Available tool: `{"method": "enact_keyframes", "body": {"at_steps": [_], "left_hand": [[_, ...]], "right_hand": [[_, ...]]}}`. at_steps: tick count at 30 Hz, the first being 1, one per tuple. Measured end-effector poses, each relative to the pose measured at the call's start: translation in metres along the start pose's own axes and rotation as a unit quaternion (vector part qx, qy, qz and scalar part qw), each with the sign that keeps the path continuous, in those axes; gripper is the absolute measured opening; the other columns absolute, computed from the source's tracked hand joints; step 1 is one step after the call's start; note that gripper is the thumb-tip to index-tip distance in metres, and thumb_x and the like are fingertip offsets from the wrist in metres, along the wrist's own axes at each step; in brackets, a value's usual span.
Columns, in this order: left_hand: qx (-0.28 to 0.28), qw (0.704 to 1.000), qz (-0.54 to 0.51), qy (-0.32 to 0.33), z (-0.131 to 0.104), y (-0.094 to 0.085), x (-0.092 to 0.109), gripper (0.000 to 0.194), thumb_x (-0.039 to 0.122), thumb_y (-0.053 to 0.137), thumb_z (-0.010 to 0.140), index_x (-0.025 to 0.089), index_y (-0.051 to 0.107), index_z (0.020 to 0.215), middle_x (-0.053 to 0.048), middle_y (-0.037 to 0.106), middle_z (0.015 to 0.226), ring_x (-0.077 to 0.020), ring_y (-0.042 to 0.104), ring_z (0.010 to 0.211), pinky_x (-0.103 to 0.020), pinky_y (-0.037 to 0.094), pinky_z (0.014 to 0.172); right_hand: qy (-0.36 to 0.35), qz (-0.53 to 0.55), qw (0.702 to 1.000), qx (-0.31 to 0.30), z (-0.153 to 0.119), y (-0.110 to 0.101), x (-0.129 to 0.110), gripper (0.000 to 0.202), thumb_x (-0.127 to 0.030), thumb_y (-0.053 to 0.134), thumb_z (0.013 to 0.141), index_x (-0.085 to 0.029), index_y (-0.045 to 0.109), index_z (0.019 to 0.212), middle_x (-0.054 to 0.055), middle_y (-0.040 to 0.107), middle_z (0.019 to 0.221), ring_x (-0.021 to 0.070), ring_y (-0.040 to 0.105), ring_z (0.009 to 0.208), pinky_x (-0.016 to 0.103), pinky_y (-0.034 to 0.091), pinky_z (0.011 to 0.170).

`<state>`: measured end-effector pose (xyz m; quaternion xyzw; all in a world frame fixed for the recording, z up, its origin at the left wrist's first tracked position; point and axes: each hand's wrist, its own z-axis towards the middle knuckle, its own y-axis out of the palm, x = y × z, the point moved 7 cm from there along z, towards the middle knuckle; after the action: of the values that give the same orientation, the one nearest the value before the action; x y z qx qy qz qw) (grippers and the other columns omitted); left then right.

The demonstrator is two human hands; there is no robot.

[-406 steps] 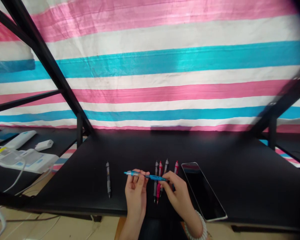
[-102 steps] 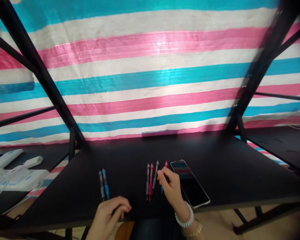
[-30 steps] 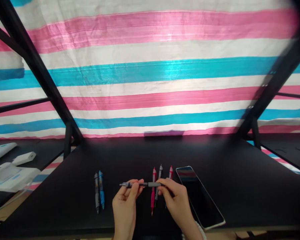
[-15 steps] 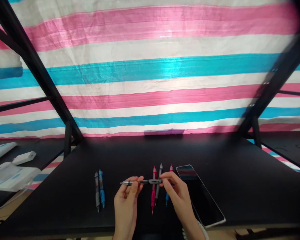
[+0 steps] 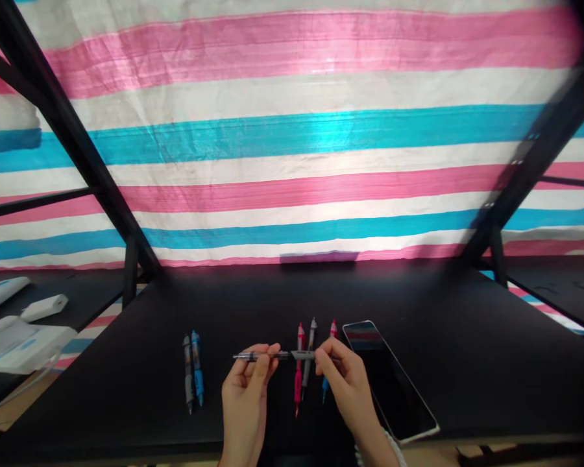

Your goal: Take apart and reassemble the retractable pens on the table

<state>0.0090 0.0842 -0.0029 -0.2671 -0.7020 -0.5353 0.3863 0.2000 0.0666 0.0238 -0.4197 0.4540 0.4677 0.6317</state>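
My left hand (image 5: pixel 247 389) pinches the clear barrel of a pen (image 5: pixel 283 355), which lies level above the black table. The fingers of my right hand (image 5: pixel 345 383) are closed on the grey section at its other end; the far tip is hidden by them. Behind and below the pen lie a red pen (image 5: pixel 298 376) and a grey pen (image 5: pixel 310 344). A red-topped pen with a blue lower part (image 5: pixel 333 327) is partly covered by my right hand. To the left, a grey pen (image 5: pixel 189 376) and a blue pen (image 5: pixel 197 373) lie side by side.
A dark-screened phone (image 5: pixel 399 383) lies on the black table (image 5: pixel 126 402) by my right hand. Black frame bars rise at both sides, before a striped sheet (image 5: pixel 292 130). White devices and cables (image 5: pixel 34 344) sit on a surface at far left.
The grey section of the pen has turned slightly, its dark slot showing less. My right fingers have shifted a little to the right along it. My left hand stays in place.
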Motion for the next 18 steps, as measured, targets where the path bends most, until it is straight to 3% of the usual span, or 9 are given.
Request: {"method": "enact_keyframes", "body": {"at_steps": [2,7,11,15,18], "left_hand": [[0.0,1.0,0.0,0.001,0.0001,-0.0002,-0.0001,0.037,0.038,0.096,0.056,0.016,0.077,0.079,-0.006,0.08,0.083,-0.0213,0.077,0.087,-0.023,0.061,0.074],[0.007,1.0,0.003,0.001,-0.0001,-0.0013,0.0004,0.04,0.041,0.096,0.055,0.016,0.076,0.079,-0.007,0.079,0.083,-0.0228,0.077,0.088,-0.024,0.061,0.074],[0.012,1.0,-0.002,0.003,-0.0008,-0.0019,0.0006,0.04,0.04,0.096,0.054,0.017,0.076,0.078,-0.006,0.079,0.083,-0.0214,0.077,0.087,-0.023,0.061,0.074],[0.011,1.0,-0.003,0.001,-0.0009,-0.002,-0.0005,0.041,0.041,0.097,0.053,0.017,0.076,0.078,-0.006,0.079,0.082,-0.021,0.077,0.086,-0.023,0.061,0.073],[0.013,1.0,-0.004,0.005,-0.0001,-0.0025,-0.0006,0.041,0.041,0.097,0.053,0.017,0.076,0.078,-0.006,0.079,0.082,-0.0207,0.076,0.085,-0.023,0.061,0.073]], "right_hand": [[-0.004,0.012,1.0,0.003,-0.0001,-0.0006,-0.0012,0.031,-0.043,0.056,0.096,-0.019,0.059,0.075,-0.001,0.055,0.065,0.0138,0.049,0.058,0.025,0.037,0.054],[0.004,0.006,1.0,0.003,-0.0001,-0.0003,-0.0015,0.043,-0.044,0.051,0.099,-0.02,0.052,0.063,-0.002,0.051,0.058,0.013,0.047,0.055,0.025,0.036,0.052],[-0.007,0.021,1.0,0.002,0.0006,-0.0015,-0.0025,0.031,-0.043,0.058,0.096,-0.019,0.062,0.077,0.0,0.058,0.067,0.0142,0.051,0.06,0.024,0.039,0.054],[0.01,0.004,1.0,-0.014,0.0013,0.0015,0.0019,0.043,-0.045,0.051,0.1,-0.02,0.056,0.066,-0.002,0.054,0.059,0.0128,0.047,0.054,0.024,0.036,0.051],[0.006,0.01,1.0,-0.004,0.0011,0.0016,0.0028,0.038,-0.044,0.056,0.097,-0.02,0.058,0.068,-0.001,0.056,0.061,0.0136,0.051,0.056,0.024,0.039,0.053]]}}
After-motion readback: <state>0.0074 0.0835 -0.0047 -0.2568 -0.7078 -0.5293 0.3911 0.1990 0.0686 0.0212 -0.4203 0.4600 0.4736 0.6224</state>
